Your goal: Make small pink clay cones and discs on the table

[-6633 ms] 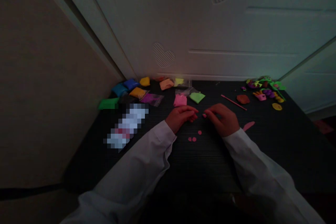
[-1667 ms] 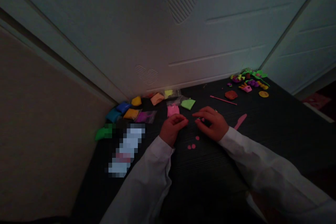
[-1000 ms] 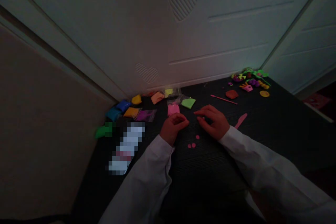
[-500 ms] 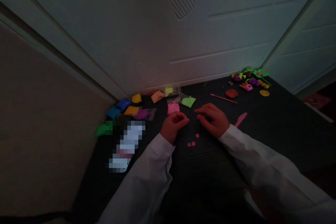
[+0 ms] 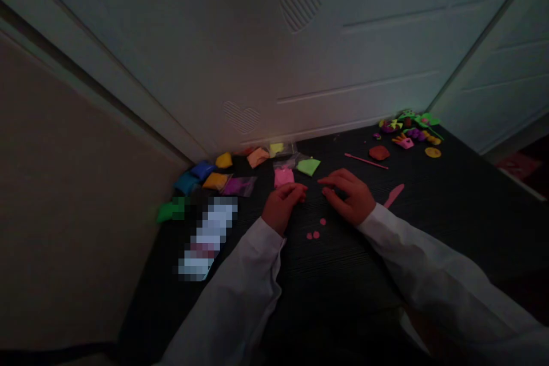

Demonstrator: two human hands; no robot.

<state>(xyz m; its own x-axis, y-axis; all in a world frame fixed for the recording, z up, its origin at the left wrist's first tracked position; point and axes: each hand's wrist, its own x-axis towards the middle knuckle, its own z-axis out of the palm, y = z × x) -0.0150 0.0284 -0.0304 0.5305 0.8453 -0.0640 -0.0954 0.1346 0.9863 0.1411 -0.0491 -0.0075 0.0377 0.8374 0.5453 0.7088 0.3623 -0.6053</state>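
Observation:
My left hand [image 5: 281, 206] rests on the black table [image 5: 343, 274] with its fingers curled into a pinch; what they hold is hidden. My right hand [image 5: 349, 195] lies a little to its right, fingers stretched leftward and low over the tabletop, slightly apart, with nothing visible in them. Three small pink clay discs [image 5: 315, 233] lie on the table just in front of both hands. A pink clay bag [image 5: 283, 176] and a light green clay bag [image 5: 308, 166] sit just beyond my fingertips. Both arms wear white sleeves.
Several coloured clay bags [image 5: 214, 177] cluster at the back left by a blurred packet [image 5: 206, 240]. A pink stick tool [image 5: 366, 162], a flat pink tool [image 5: 393, 196], a red clay lump [image 5: 379, 152] and finished clay figures [image 5: 409, 128] lie at the back right. A white panelled door [image 5: 343, 57] stands behind.
The view has shifted since the oldest frame. Over the last second my hands have stayed almost in place; the left fingertips have drawn slightly back from the right hand.

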